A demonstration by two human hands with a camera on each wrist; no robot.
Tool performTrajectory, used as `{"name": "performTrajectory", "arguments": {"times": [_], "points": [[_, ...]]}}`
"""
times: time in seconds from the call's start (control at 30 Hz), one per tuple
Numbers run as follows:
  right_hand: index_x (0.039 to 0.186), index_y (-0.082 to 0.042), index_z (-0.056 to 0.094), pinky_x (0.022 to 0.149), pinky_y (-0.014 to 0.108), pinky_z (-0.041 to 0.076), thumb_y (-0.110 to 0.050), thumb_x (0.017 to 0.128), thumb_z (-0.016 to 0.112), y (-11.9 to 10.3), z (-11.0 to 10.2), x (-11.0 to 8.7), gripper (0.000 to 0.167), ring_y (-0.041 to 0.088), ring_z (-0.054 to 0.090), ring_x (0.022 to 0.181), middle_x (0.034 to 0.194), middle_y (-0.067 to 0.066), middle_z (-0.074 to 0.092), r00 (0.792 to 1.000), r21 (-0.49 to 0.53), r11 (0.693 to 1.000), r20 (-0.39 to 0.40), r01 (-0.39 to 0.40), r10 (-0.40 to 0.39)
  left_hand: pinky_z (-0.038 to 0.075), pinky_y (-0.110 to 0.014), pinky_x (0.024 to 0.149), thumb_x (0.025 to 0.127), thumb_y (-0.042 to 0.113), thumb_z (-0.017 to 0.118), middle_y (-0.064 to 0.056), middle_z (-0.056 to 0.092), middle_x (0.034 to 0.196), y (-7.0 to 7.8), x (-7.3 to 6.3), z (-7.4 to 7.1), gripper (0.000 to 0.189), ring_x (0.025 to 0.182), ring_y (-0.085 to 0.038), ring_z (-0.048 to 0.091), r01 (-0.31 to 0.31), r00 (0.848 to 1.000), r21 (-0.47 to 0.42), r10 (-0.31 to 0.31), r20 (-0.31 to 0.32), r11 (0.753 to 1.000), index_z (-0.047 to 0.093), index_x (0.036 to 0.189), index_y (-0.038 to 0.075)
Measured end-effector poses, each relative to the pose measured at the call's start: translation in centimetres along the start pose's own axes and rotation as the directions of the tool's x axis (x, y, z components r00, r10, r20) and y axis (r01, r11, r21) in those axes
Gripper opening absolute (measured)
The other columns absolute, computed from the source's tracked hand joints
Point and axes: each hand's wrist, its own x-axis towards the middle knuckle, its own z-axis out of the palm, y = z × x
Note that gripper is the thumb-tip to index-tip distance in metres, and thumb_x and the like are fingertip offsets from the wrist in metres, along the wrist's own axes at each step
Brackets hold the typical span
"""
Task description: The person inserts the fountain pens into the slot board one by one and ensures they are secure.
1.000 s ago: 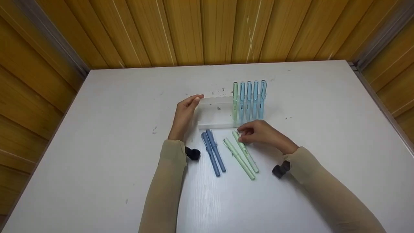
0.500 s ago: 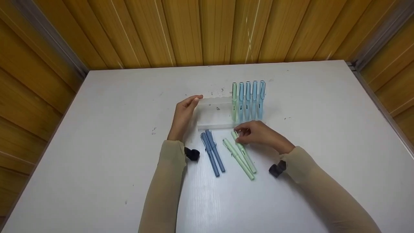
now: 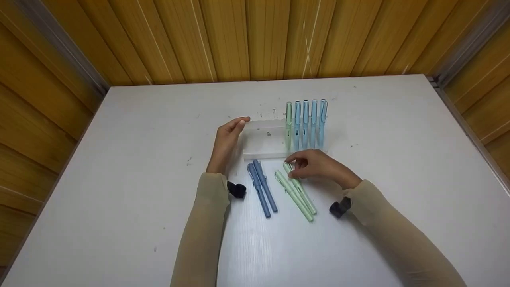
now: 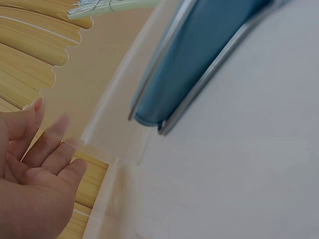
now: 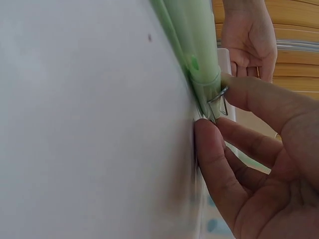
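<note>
My left hand (image 3: 228,139) holds the left edge of a clear pen stand (image 3: 261,154); in the left wrist view its fingers (image 4: 52,149) lie partly behind the scalloped clear panel (image 4: 92,74). A light green pen (image 3: 303,194) lies slanted on the table, its cap end between the thumb and fingers of my right hand (image 3: 318,164). Close beside it on the left lies another light green pen (image 3: 294,195). In the right wrist view the pinched pen (image 5: 197,45) shows a wire clip. One green pen (image 3: 289,121) and several light blue pens (image 3: 305,121) stand upright in the stand's right part.
Two dark blue pens (image 3: 261,191) lie side by side in front of the stand, between my forearms. The white table (image 3: 119,179) reaches back to a yellow wood-plank wall (image 3: 263,40). A black wrist camera (image 3: 238,190) sits on each wrist.
My right hand has shifted slightly left, drawing the cap end of the green pen closer to the other green pen. The left hand and stand have stayed put.
</note>
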Motion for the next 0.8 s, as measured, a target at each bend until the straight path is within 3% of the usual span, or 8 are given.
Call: {"name": "performTrajectory", "arguments": {"times": [0.43, 0.8], "points": [[0.113, -0.012, 0.066, 0.068, 0.027, 0.046, -0.02, 0.078, 0.08, -0.23, 0.14, -0.17, 0.038, 0.016, 0.054, 0.074, 0.081, 0.003, 0.061, 1.0, -0.008, 1.0, -0.01, 0.001, -0.002, 0.036, -0.033, 0.112, 0.098, 0.03, 0.055, -0.003, 0.063, 0.13, 0.0, 0.06, 0.02, 0.032, 0.129, -0.016, 0.05, -0.008, 1.0, 0.017, 0.008, -0.003, 1.0, 0.067, 0.12, 0.01], [0.117, -0.013, 0.067, 0.069, 0.027, 0.045, -0.016, 0.08, 0.077, -0.15, 0.24, -0.09, 0.039, 0.015, 0.052, 0.076, 0.082, 0.002, 0.059, 1.0, -0.05, 0.999, -0.004, -0.002, 0.002, 0.036, -0.034, 0.112, 0.098, 0.03, 0.055, -0.004, 0.062, 0.13, -0.08, 0.03, 0.04, 0.032, 0.129, -0.016, 0.05, -0.016, 1.0, 0.011, 0.016, 0.002, 1.0, 0.067, 0.12, 0.01]]}}
